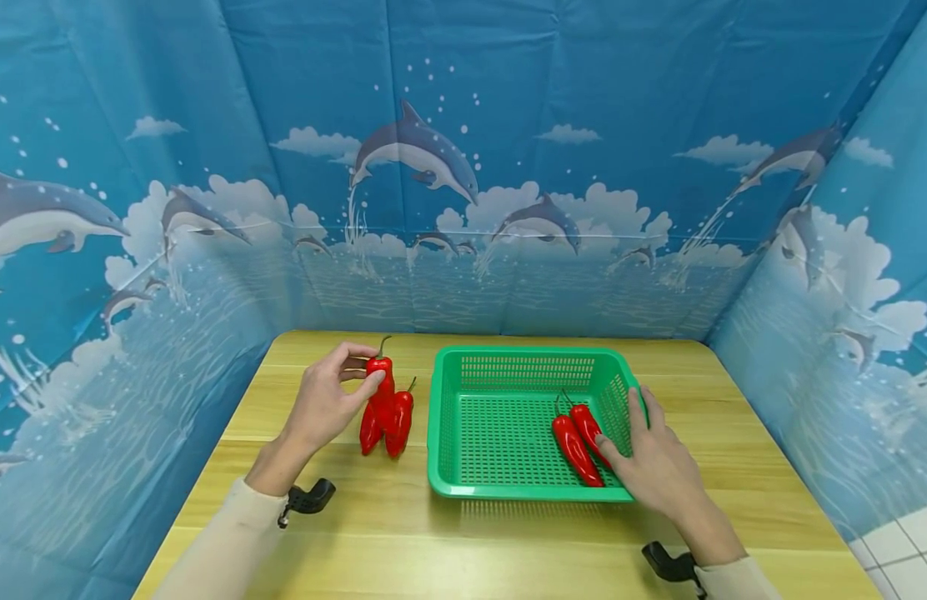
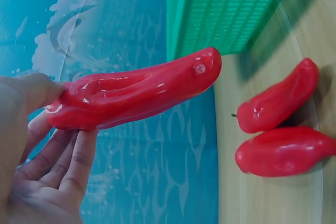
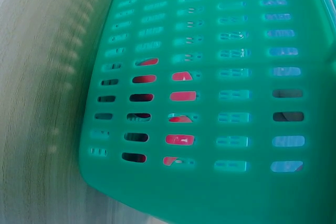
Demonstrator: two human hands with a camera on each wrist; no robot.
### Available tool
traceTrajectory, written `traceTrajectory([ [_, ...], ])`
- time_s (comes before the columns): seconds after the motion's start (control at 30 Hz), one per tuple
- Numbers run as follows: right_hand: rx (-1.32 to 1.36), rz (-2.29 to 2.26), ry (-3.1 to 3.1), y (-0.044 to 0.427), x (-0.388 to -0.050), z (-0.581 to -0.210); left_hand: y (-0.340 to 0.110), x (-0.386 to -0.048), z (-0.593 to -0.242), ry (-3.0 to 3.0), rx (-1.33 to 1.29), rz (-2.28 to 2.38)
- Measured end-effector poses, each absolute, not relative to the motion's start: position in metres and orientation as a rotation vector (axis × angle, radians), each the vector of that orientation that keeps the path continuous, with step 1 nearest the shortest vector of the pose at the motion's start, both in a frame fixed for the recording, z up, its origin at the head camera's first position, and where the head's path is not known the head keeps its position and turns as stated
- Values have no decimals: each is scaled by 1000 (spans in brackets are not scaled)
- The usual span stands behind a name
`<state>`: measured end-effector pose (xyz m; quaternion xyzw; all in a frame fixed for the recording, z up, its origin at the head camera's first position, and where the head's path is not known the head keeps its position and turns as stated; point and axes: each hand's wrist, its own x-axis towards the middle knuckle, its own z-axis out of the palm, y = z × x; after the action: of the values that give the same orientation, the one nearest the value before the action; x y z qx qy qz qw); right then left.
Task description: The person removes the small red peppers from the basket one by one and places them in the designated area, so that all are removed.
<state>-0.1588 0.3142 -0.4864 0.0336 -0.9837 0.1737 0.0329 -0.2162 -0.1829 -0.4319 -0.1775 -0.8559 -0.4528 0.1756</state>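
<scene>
My left hand [image 1: 327,404] pinches a red pepper [image 1: 381,383] near its stem end, holding it above two other red peppers [image 1: 400,423] left of the basket. In the left wrist view the held pepper [image 2: 142,90] is off the table, with thumb and fingers [image 2: 79,166] on its thick end. A green basket [image 1: 531,492] contains two red peppers [image 1: 574,450] at its right side. My right hand [image 1: 658,458] rests over the basket's right rim, thumb inside. The right wrist view shows the basket's slotted wall [image 3: 210,187], red showing through; the hand is out of that view.
The wooden table [image 1: 508,550] extends around the basket. Blue curtains [image 1: 463,292] with dolphins hang behind the table and at both sides. White floor tiles [image 1: 914,542] show at the lower right.
</scene>
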Motion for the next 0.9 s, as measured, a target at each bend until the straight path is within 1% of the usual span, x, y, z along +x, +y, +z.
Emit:
traceTrajectory([
  [0.9,99,542,-3043,313,-159,-483,-223,-230,-456,-2514,-277,-1255],
])
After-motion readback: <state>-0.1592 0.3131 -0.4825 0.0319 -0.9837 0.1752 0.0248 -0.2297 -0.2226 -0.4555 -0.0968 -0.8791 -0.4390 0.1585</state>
